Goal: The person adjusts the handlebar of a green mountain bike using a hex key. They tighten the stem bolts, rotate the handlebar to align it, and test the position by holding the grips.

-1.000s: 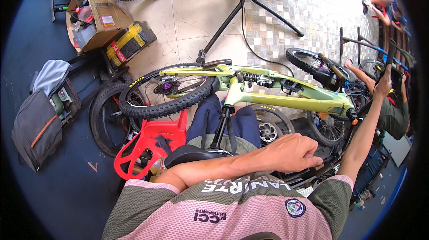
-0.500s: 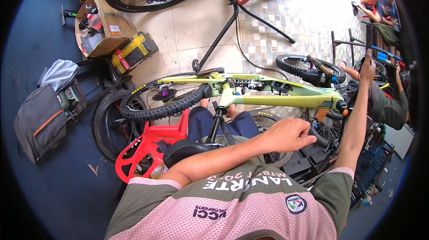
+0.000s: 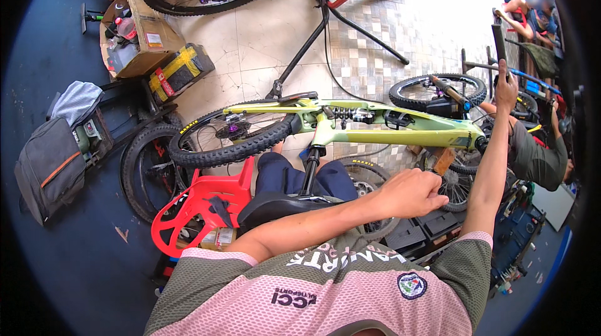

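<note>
My left forearm crosses over the black saddle (image 3: 269, 206) of a light green mountain bike (image 3: 400, 138). Beyond it, my left hand (image 3: 413, 192) is curled closed, palm down; the inside of the fingers is hidden. My right arm reaches up past the front of the bike, and my right hand (image 3: 504, 92) is closed round a black bar (image 3: 498, 40) that looks like a handlebar end. The green frame stretches left to right, with its knobby rear tyre (image 3: 250, 153) at the left and a black seatpost (image 3: 311, 170) coming down toward me.
A red plastic chair (image 3: 235, 189) with a dark cloth stands left of the saddle. Farther left are a grey backpack (image 3: 50, 170), a loose wheel (image 3: 150, 173) and an open cardboard box (image 3: 147, 35). A black stand (image 3: 307, 48) rises behind. Another person (image 3: 538, 157) works at the right.
My right hand and the black bar have shifted left and slightly down. My left hand has moved slightly right. The saddle shows more, and a dark cloth on the chair has come into sight.
</note>
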A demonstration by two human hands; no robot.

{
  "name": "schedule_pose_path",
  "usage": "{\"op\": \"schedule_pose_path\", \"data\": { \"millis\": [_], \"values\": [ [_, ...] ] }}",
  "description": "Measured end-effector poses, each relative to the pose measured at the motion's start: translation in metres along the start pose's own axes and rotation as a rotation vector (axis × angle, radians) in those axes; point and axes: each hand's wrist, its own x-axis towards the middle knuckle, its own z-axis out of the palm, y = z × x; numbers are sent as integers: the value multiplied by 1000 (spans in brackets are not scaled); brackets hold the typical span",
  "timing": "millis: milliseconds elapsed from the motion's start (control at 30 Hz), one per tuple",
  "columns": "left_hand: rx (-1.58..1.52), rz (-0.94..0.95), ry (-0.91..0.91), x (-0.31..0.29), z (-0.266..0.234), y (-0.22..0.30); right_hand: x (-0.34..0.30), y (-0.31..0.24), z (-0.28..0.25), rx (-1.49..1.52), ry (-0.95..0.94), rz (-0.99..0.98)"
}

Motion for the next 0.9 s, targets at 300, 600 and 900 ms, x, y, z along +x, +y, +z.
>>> {"op": "schedule_pose_path", "data": {
  "millis": [300, 600, 900],
  "values": [
    [-67, -48, -97, 4, -53, -11, 23, 32, -1, 23, 116, 187],
    [31, -66, -41, 6, -26, -10, 32, 98, -20, 32, 135, 406],
    [35, -61, -42, 10, -29, -2, 35, 69, -14, 24, 91, 352]
  ]
}}
